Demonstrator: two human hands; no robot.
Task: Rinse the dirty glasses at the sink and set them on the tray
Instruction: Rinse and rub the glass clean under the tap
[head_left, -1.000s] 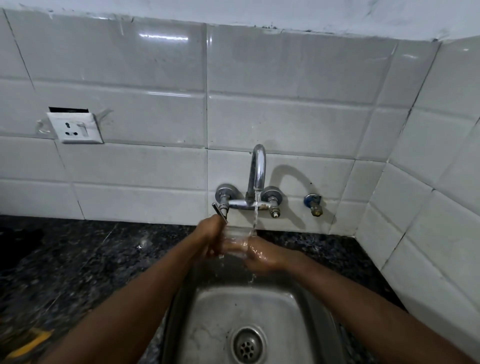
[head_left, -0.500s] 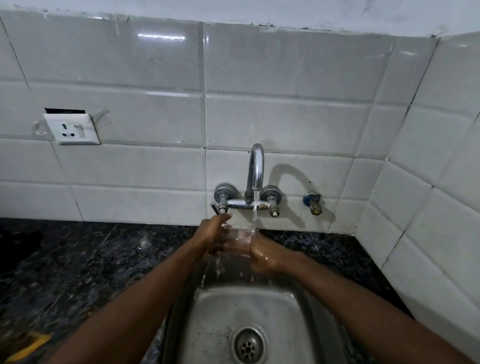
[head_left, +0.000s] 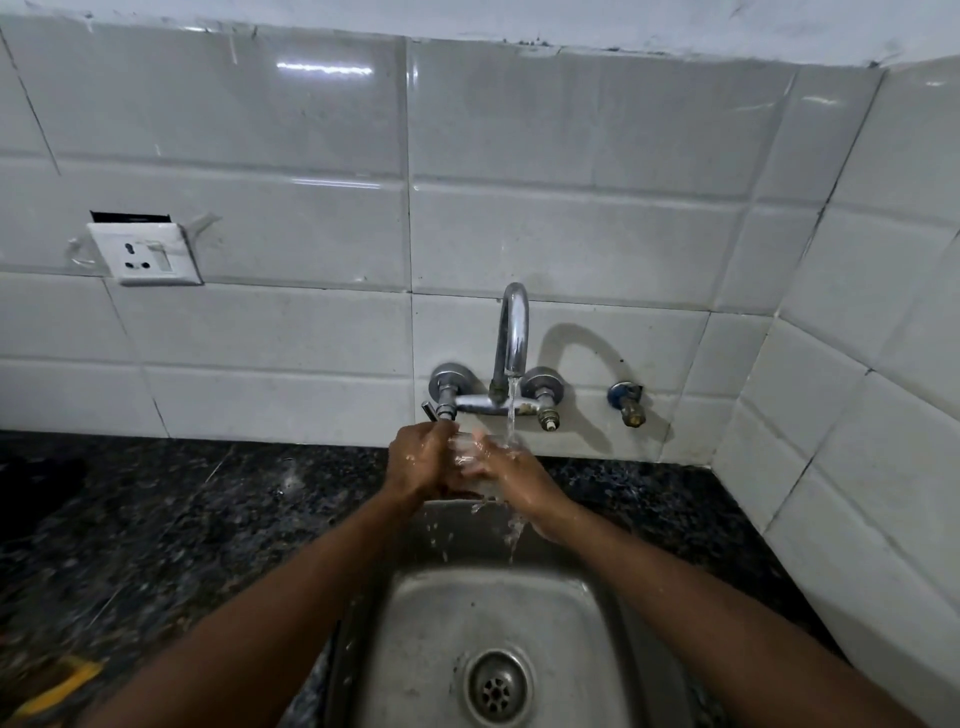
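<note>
A clear drinking glass (head_left: 466, 457) is held between both hands over the steel sink (head_left: 498, 623), just left of the water stream. My left hand (head_left: 418, 460) wraps its left side. My right hand (head_left: 511, 478) presses against its right side and takes the running water on its back. The chrome tap (head_left: 511, 338) on the tiled wall is running, and water splashes down off the hands into the basin. Much of the glass is hidden by my fingers. No tray is in view.
A dark speckled stone counter (head_left: 182, 519) flanks the sink on both sides. White tiled walls stand behind and close on the right. A wall socket (head_left: 143, 257) sits at left, a small angle valve (head_left: 628, 402) right of the tap, something yellow (head_left: 57, 691) at the bottom left.
The glass and both hands have shifted slightly left, so the stream now falls on my right hand rather than into the glass. The hands have turned around the glass.
</note>
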